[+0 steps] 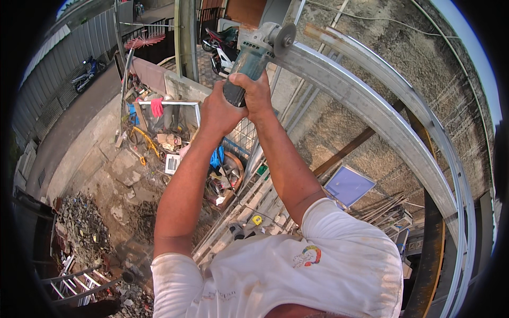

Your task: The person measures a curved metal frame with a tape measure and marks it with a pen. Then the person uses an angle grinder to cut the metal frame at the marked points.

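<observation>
Both my arms reach up and away, wrapped round the dark teal body of an angle grinder (249, 66). My left hand (218, 110) closes on the lower left of its black rear end. My right hand (256, 94) grips the same body from the right, thumb across the top. At the tool's far end its grey metal head carries a round cutting disc (285, 39). The disc stands edge-on beside the end of a galvanized steel channel (344, 79); whether it touches the metal I cannot tell.
Further steel profiles (392, 77) run along the rough wall (339, 132) on the right. Far below lie a rubble heap (82, 228), a blue-grey panel (350, 185) and a yellow tape measure (257, 220). Motorbikes (87, 74) stand by the fence, and a ladder (82, 283) is lower left.
</observation>
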A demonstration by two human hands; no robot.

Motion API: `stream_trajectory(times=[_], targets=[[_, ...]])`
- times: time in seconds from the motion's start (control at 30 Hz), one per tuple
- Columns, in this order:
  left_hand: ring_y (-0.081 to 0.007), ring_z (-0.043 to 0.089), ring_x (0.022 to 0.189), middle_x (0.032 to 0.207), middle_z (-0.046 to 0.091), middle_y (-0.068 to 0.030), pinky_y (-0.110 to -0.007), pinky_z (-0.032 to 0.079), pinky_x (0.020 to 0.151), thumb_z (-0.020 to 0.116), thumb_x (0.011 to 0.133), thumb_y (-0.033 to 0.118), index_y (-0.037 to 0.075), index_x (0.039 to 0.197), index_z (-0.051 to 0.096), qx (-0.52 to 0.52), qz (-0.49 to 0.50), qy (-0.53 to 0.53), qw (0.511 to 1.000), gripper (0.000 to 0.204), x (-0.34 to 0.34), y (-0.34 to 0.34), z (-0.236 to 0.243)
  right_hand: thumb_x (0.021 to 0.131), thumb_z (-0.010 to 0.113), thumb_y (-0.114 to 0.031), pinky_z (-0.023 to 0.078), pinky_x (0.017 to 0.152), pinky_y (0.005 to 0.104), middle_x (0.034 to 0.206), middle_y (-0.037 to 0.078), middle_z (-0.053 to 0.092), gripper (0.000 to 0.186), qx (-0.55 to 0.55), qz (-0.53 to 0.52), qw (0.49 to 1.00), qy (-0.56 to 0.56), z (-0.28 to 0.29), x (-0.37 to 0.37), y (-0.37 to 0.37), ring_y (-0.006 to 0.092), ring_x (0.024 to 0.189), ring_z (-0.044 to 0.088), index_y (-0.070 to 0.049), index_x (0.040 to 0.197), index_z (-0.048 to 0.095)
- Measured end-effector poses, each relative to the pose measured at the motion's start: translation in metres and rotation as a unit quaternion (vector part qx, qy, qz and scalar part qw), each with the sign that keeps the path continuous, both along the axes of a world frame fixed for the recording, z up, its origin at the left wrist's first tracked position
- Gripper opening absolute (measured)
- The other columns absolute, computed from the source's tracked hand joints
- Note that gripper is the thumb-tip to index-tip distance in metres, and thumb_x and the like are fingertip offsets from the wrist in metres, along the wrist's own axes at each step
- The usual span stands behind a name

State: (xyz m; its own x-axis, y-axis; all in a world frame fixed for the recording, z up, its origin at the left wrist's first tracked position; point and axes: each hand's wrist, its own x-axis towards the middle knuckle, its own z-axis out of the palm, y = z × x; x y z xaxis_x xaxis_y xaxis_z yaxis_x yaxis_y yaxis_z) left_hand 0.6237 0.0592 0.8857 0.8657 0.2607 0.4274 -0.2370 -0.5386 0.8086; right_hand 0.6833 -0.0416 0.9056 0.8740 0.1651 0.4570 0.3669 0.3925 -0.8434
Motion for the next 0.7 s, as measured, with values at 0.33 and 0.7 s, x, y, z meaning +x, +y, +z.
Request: stream_trajectory(times=[0.33,0.7], targets=[[-0.0442,0.069,0.097,0.1,0.071,-0.0246,-0.048,0.055,0.084,0.082,0.063,0.028,0.004,0.121,0.055,-0.006,-0.004,-0.001,1.0,0.068,0.0023,-0.0033,-0.0019,0.071,0.08,-0.017,0.054,0.075,0.0332,0.095,0.003,0.058,0.055,-0.001,0.011,1.0,-0.003,0.0006,0.0016,-0.0038,0.0156,0.084,0.062,-0.005,0.117,0.052],[-0.0439,0.07,0.095,0.098,0.071,-0.0241,-0.049,0.055,0.082,0.083,0.062,0.028,0.004,0.119,0.055,0.0,-0.004,0.016,1.0,0.068,-0.0004,-0.0064,0.0003,0.071,0.081,-0.018,0.054,0.075,0.033,0.095,0.003,0.058,0.055,0.0,0.018,1.0,-0.004,-0.0026,0.005,-0.0071,0.0154,0.084,0.061,-0.006,0.116,0.052]])
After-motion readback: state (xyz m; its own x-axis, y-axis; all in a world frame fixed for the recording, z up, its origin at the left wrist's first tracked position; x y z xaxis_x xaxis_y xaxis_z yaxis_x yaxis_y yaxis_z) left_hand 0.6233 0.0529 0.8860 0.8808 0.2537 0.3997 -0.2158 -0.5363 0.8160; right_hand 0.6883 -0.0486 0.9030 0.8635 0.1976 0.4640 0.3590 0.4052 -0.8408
